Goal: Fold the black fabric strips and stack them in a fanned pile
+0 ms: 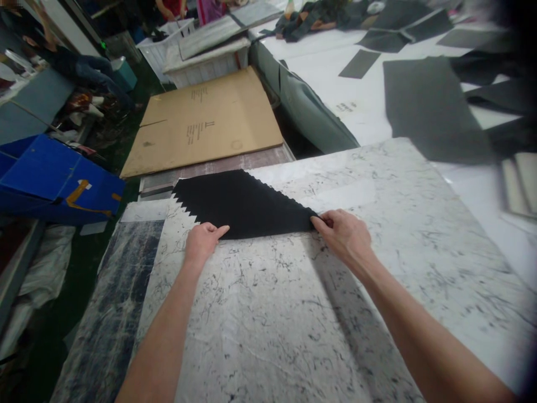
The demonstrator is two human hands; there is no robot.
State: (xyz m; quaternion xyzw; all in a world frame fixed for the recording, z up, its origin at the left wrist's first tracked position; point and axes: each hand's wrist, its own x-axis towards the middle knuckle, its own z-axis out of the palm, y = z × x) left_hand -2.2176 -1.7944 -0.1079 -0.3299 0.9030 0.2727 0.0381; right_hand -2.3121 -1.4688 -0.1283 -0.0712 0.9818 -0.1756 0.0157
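Observation:
A black fabric swatch (239, 202) with zigzag-cut edges lies flat on a white, scratch-marked work board (293, 313). My left hand (203, 240) is curled, its fingertips pressing on the swatch's near edge. My right hand (344, 235) pinches the swatch's right corner between thumb and fingers. Both forearms reach in from the bottom of the view.
A flattened cardboard sheet (205, 120) lies beyond the board. A blue box (54, 182) sits at the left. To the right, a white table (335, 84) carries dark grey fabric pieces (428, 106). White crates (201, 61) and another person's red clothing (172, 6) show at the back.

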